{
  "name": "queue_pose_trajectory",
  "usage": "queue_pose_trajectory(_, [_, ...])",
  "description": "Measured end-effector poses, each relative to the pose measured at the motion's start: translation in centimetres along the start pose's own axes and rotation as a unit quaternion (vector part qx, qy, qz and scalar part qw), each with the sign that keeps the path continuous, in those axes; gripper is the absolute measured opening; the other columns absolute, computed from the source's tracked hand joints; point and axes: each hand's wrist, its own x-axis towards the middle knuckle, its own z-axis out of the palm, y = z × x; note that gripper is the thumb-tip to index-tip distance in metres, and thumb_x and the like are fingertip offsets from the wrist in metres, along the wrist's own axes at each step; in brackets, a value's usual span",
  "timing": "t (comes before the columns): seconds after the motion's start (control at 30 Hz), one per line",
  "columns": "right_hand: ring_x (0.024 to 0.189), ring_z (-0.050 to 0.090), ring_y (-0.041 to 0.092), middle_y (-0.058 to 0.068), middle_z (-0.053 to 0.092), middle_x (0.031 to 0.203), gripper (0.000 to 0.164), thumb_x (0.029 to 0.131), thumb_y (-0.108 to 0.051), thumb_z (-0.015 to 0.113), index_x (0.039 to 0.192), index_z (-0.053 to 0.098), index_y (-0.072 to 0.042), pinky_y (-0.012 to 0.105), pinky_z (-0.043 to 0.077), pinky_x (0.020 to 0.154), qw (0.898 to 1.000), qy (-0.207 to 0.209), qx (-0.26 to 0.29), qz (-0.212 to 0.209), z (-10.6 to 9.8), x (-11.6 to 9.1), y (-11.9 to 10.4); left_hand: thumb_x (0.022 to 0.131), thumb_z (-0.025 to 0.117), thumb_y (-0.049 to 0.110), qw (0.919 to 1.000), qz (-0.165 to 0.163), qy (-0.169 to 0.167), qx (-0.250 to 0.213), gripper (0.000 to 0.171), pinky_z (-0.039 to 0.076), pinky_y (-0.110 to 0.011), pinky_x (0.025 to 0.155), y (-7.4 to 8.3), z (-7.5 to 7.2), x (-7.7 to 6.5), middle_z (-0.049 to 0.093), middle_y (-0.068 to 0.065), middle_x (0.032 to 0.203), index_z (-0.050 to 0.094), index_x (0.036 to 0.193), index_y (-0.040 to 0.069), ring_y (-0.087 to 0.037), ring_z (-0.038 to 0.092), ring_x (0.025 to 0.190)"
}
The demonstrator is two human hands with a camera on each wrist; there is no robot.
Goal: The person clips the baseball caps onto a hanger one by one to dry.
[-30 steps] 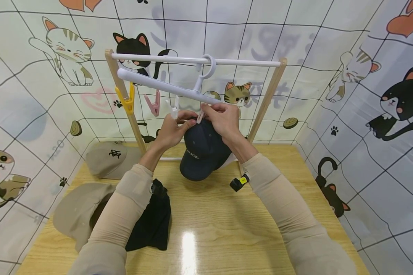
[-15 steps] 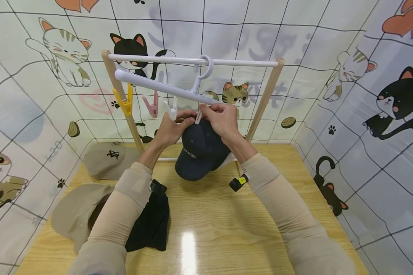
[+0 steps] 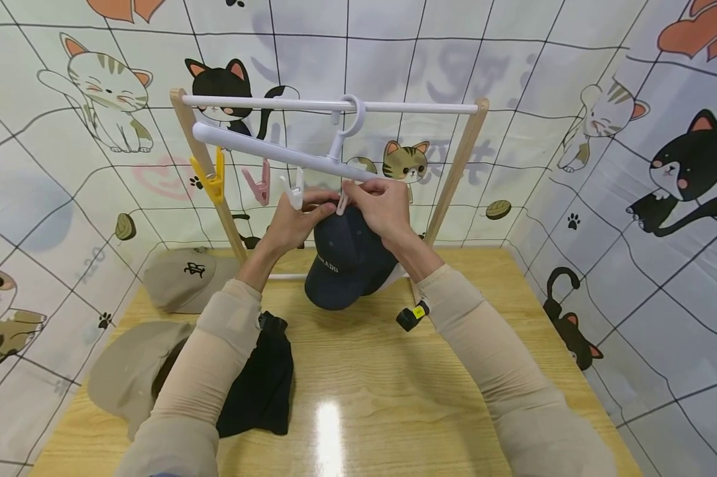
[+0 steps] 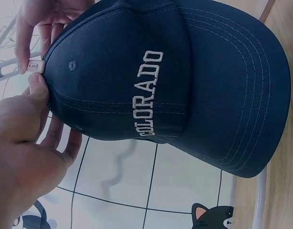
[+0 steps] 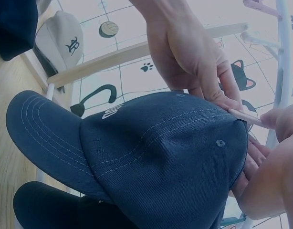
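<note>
A navy baseball cap (image 3: 349,258) with COLORADO lettering hangs crown up, brim low, beneath a white hanger (image 3: 275,147) on a rack. My left hand (image 3: 293,222) pinches the top of its crown between thumb and fingers. Beside it, my right hand (image 3: 385,205) grips a pale pink clip (image 3: 342,202) of the hanger. The clip's tip meets the crown's top in the left wrist view. In the right wrist view, another dark cap (image 5: 51,205) shows below the navy one. Along the hanger, yellow (image 3: 215,182), pink (image 3: 259,184) and white (image 3: 295,190) clips hang free.
The rack has a white top rail (image 3: 263,103) and wooden legs (image 3: 456,172). Two beige caps (image 3: 182,281) and a black cloth item (image 3: 260,384) lie on the left of the wooden table (image 3: 370,397). Cat-patterned cloth walls (image 3: 430,66) surround the table.
Both hands stay at the clip and the cap's crown. The head view shifts slightly, so the rack and hands appear a little further left. The cap's brim sways slightly.
</note>
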Motion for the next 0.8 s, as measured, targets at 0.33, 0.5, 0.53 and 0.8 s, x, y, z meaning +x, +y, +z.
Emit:
queue_pose_trajectory(0.33, [0.083,0.074,0.013,-0.005,0.082,0.080,0.033,0.101,-0.038,0.087,0.099,0.089,-0.005,0.027,0.056,0.070,1.000,0.002,-0.013,0.008,-0.1,0.0,-0.1,0.108,0.073,0.003,0.9998,-0.015,-0.010,-0.003,0.031,0.058,-0.054,0.117,0.2,0.0,0.0,0.074,-0.027,0.143,0.076,0.138,-0.006,-0.039,0.069,0.136])
queue_pose_trajectory(0.5, [0.084,0.073,0.014,-0.006,0.080,0.078,0.034,0.101,-0.040,0.087,0.097,0.089,-0.006,0.028,0.055,0.069,1.000,0.005,-0.023,0.008,-0.2,-0.1,-0.1,0.110,0.071,0.004,0.9997,-0.011,-0.016,0.016,0.032,0.056,-0.058,0.120,0.7,0.2,-0.3,0.074,-0.027,0.143,0.075,0.140,-0.005,-0.042,0.070,0.136])
queue_pose_trajectory(0.53, [0.085,0.072,0.014,-0.006,0.080,0.078,0.034,0.101,-0.040,0.087,0.097,0.089,-0.006,0.028,0.055,0.069,1.000,0.006,-0.023,0.007,-0.2,-0.1,-0.1,0.110,0.071,0.004,0.9996,-0.009,-0.017,0.020,0.032,0.056,-0.058,0.120,0.8,0.2,-0.4,0.074,-0.027,0.144,0.075,0.141,-0.005,-0.042,0.070,0.136])
queue_pose_trajectory(0.8, [0.090,0.069,0.015,-0.011,0.076,0.073,0.033,0.100,-0.039,0.086,0.094,0.088,-0.006,0.029,0.053,0.070,1.000,0.013,-0.025,0.006,0.1,0.0,0.0,0.113,0.067,0.007,0.9988,0.010,-0.015,0.045,0.033,0.057,-0.058,0.120,1.0,0.0,-1.0,0.075,-0.022,0.146,0.074,0.145,0.000,-0.039,0.070,0.140])
